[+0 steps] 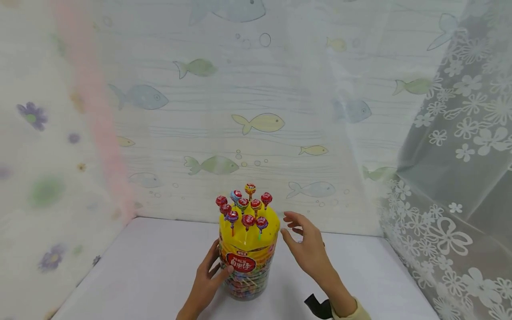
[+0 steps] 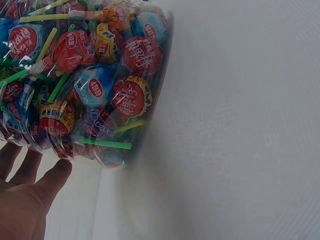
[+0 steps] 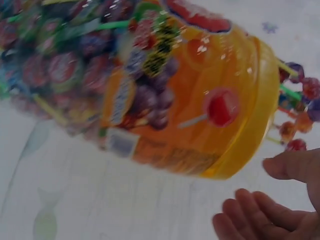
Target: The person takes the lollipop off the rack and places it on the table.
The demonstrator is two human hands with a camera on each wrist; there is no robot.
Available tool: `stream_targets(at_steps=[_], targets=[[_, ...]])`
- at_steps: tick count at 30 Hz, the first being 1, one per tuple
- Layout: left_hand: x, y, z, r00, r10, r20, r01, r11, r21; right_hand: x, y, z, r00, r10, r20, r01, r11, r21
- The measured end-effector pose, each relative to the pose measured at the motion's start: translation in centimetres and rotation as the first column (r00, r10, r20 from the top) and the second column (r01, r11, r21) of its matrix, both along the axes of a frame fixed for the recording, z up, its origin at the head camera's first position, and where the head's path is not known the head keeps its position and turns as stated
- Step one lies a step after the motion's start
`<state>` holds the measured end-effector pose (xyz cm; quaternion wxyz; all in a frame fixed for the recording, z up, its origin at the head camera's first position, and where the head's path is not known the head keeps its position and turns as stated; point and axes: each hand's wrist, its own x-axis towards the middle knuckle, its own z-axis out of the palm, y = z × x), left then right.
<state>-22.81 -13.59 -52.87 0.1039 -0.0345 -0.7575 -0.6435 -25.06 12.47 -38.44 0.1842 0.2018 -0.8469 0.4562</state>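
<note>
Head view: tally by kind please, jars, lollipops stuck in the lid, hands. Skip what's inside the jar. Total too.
Jar: 1
Lollipops visible in the lid: 10
Hands: 2 (left hand, right hand)
Total: 13

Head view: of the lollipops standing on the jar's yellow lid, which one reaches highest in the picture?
The yellow-and-red lollipop at the back; its top sits above all the others.
</note>
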Motion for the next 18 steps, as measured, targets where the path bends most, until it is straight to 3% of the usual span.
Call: stream_targets(at_steps=[5,11,18], targets=[[0.0,-0.1,-0.1,1.0,-0.001,-0.008,0.001,1.0,0.01,-0.3,-1.5,1.3,0.991,0.113,-0.077,-0.122,0.983,-0.133],[0.1,-0.1,-0.1,1.0,0.003,-0.009,-0.003,1.0,0.005,-1.2,-3.1,2.6,0.973,0.231,-0.017,-0.23,0.954,-0.192],[0.3,0.1,0.1,1.0,0.004,-0.004,-0.004,1.0,0.005,-1.7,-4.2,3.1,0.961,0.277,0.006,-0.268,0.937,-0.223]])
